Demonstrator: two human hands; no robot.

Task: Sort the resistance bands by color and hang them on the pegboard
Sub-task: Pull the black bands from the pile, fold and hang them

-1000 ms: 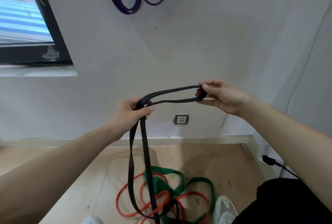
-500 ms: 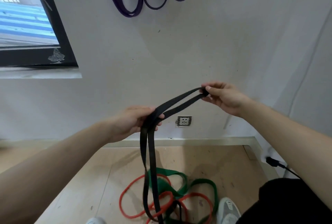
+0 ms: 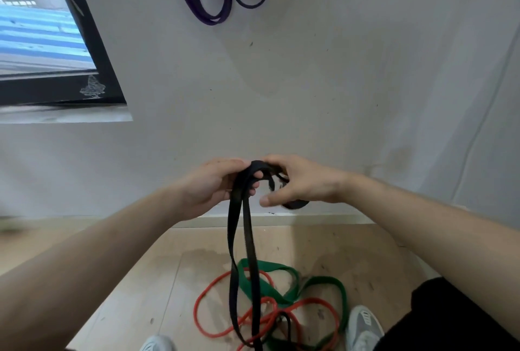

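The left grip (image 3: 209, 184) is curled round the black band (image 3: 239, 193) where its doubled top bends over the fingers. The right grip (image 3: 302, 182), just beside it, holds the same band's folded end, and a short loop shows below its palm. Both are clamped on the band, at chest height before the white wall (image 3: 309, 92). From the left grip two strands hang straight down, side by side, to the wooden floor (image 3: 146, 280). There they end among a green band (image 3: 264, 286) and a red band (image 3: 209, 291), tangled together near two light shoes (image 3: 363, 325). Above the hands the wall lies open up to the purple bands (image 3: 209, 10) hanging at the top edge. A dark-framed window (image 3: 92, 49) sits far left, and the wall corner runs down at right
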